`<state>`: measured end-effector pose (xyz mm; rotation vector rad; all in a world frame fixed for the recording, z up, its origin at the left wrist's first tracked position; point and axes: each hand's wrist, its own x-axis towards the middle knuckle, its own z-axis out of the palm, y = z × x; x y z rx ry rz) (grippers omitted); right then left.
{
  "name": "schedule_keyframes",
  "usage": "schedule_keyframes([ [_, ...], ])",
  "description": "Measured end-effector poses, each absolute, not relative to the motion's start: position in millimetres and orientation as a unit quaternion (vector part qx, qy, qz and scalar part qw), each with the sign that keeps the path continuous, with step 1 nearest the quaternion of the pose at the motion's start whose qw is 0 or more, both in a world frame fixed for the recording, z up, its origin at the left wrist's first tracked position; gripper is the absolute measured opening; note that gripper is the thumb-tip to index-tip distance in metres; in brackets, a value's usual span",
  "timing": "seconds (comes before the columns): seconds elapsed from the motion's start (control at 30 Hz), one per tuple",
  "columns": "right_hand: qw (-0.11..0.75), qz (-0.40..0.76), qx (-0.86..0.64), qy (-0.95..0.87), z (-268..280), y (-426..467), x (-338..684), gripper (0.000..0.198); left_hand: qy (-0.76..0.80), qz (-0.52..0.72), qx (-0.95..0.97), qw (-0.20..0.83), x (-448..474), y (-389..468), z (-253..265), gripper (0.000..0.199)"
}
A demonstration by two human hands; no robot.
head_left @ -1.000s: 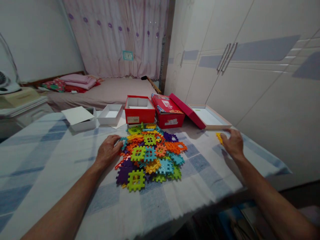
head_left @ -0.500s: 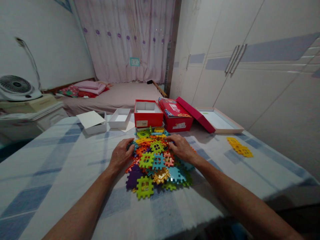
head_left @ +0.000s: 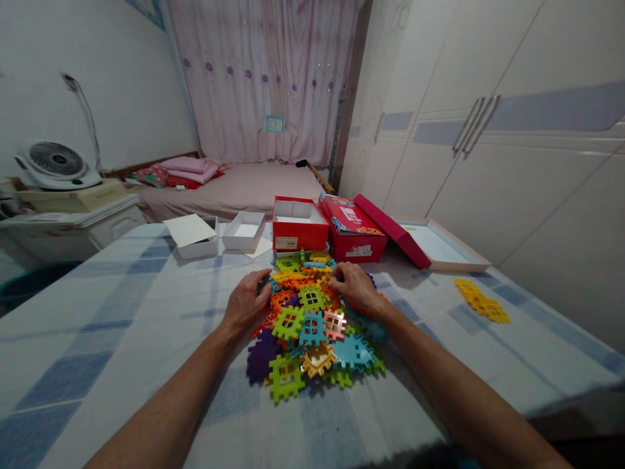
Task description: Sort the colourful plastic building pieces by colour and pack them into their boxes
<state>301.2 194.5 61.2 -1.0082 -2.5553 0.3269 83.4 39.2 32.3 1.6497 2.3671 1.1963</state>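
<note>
A heap of plastic interlocking building tiles (head_left: 312,328), in green, blue, orange, yellow, purple and pink, lies on the table in front of me. My left hand (head_left: 247,301) rests against the heap's left side. Its thumb and forefinger are apart, with a blue tile edge between them. On the opposite side, my right hand (head_left: 358,286) touches the heap with bent fingers, the thumb apart from them over orange and yellow tiles. Some of its fingertips are hidden. Nearest me are a green window tile (head_left: 286,378) and a purple tile (head_left: 261,357).
Behind the heap stand a red open box (head_left: 300,236), a red lidded box (head_left: 356,244) and a white box (head_left: 244,233). A white box with a loose lid (head_left: 193,238) is further left. Joined yellow tiles (head_left: 482,301) and a shallow tray (head_left: 446,247) lie right. A checked cloth (head_left: 146,312) covers the table.
The whole view has shifted, so things appear a little further right. Both hands stay at the sides of the heap with little visible movement; no tile is lifted.
</note>
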Motion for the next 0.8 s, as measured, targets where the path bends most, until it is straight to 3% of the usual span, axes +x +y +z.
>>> schedule_keyframes([
  [0.13,0.234,0.162,-0.345,-0.894,59.5,193.1,306.3,0.007,0.748,0.383,0.541,0.005,83.9,38.7,32.4,0.041],
  [0.43,0.319,0.331,-0.280,-0.843,68.8,209.2,312.8,0.016,0.731,0.390,0.559,0.017,83.5,39.0,31.9,0.036],
  [0.6,0.270,0.283,-0.261,-0.882,59.1,206.9,295.7,0.010,0.723,0.402,0.561,0.023,82.0,40.4,29.9,0.036],
  [0.8,0.255,0.089,-0.317,-0.909,61.6,199.0,292.5,0.017,0.719,0.408,0.563,0.023,81.8,40.2,28.5,0.033],
])
